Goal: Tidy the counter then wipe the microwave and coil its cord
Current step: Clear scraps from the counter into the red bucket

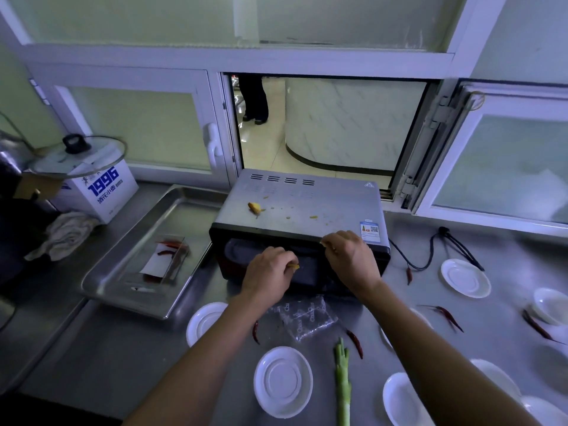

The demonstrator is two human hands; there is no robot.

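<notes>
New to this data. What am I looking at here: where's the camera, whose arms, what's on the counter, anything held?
There is one picture, taken by a wide-angle camera worn on a person's head, looking down at their own bare arms. No robot is involved.

They stand at a steel counter facing a small microwave with yellow food scraps on its top. Its black cord lies loose to the right.

The left hand pinches a small yellow scrap. The right hand rests at the microwave's top front edge, fingers curled; whether it holds anything is unclear.

Scattered around are white saucers, dried red chillies, a green stalk, a crumpled clear wrapper, a metal tray and a rag.
</notes>
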